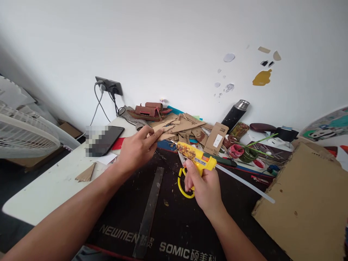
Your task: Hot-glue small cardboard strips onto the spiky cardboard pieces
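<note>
My right hand is wrapped round the handle of a yellow hot glue gun. A long translucent glue stick sticks out of the gun's back end. The nozzle points left, close to the fingers of my left hand. Those fingers pinch a thin strip of brown cardboard, held in front of a heap of cardboard scraps. Below my right hand, the yellow-handled scissors lie on the black mat, partly hidden by the hand and the gun.
A steel ruler lies on the black mat. Left are a phone and a cardboard triangle. Behind stand a brown model boat and a black thermos. A large cardboard sheet and a fan flank the table.
</note>
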Tool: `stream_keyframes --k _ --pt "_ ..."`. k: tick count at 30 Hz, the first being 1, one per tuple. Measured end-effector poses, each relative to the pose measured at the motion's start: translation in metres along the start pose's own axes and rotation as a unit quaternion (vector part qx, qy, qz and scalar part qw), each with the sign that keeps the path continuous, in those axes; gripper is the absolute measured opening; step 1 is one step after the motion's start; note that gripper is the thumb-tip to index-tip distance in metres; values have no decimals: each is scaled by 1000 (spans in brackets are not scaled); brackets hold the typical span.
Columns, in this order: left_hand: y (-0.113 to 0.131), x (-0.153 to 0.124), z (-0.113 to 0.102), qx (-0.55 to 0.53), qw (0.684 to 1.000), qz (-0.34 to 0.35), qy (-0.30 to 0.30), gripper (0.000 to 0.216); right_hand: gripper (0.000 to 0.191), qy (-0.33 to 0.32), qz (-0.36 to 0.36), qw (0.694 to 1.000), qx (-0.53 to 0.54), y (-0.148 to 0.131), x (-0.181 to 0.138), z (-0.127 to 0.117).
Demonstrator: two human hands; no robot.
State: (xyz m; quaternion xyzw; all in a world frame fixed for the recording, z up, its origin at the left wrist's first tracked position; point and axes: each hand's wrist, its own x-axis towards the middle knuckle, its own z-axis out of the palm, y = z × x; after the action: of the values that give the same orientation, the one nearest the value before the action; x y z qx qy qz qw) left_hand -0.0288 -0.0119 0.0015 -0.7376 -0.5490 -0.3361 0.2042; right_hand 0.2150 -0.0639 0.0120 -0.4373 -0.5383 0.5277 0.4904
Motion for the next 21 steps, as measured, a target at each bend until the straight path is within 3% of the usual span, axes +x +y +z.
stream_keyframes --k 21 --pt "6 -2 3 -47 999 -5 -15 40 70 20 -11 1000 -6 -5 1 0"
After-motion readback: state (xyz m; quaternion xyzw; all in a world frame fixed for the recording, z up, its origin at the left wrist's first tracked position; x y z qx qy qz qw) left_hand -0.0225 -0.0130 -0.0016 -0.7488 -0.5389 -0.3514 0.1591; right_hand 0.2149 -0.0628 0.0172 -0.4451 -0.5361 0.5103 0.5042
